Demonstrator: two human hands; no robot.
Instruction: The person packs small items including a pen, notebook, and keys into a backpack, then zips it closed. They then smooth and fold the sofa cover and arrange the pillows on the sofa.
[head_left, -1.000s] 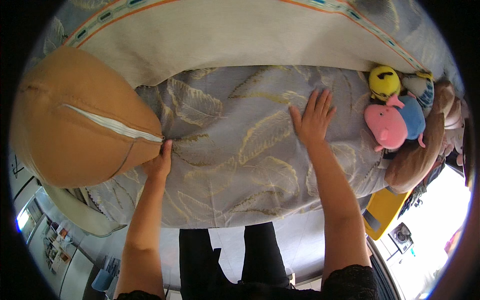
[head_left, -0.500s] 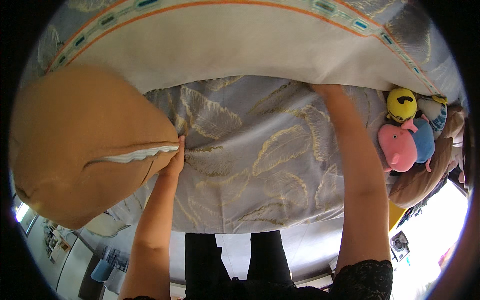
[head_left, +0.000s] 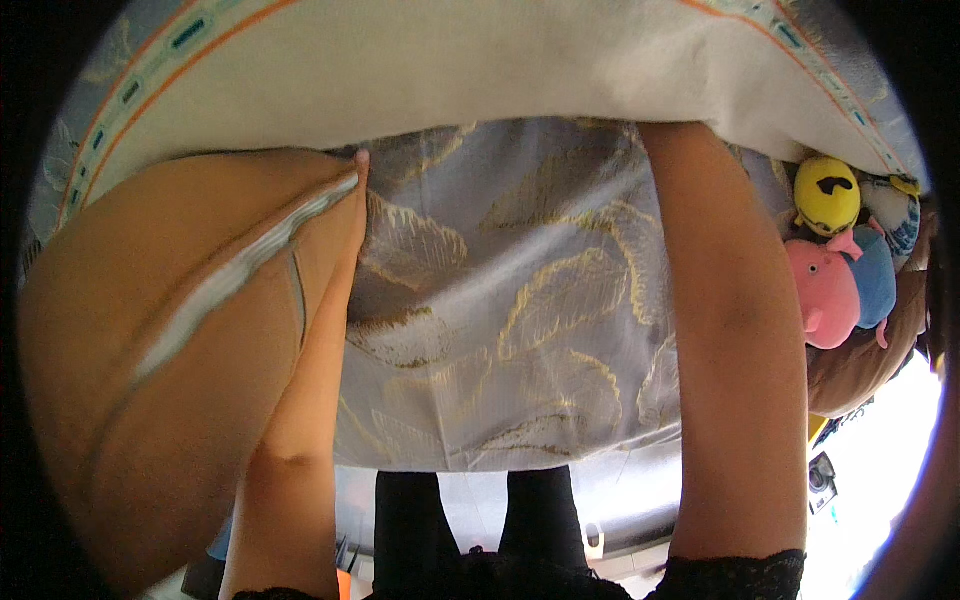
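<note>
A large brown cushion (head_left: 190,250) fills the left side, with a long white zip (head_left: 235,275) along it. My left hand (head_left: 361,195) is closed on the cushion's pointed corner at the zip's end; most of its fingers are behind the fabric. My right arm reaches forward to a cream cloth (head_left: 480,70) with an orange-lined patterned border. Its hand is hidden under the cloth's near edge, so its fingers cannot be seen. Between my arms lies a grey sheet (head_left: 500,300) with gold feather prints, slightly creased.
At the right, a pink and blue plush toy (head_left: 828,290) leans by a round yellow plush (head_left: 828,197). A brown cushion (head_left: 862,370) lies beneath them. The bed's near edge curves in front of my legs (head_left: 540,515).
My left hand has moved forward with the brown cushion, whose zip now slants up toward the cream cloth. My right arm has reached farther forward, hiding the hand under the cloth.
</note>
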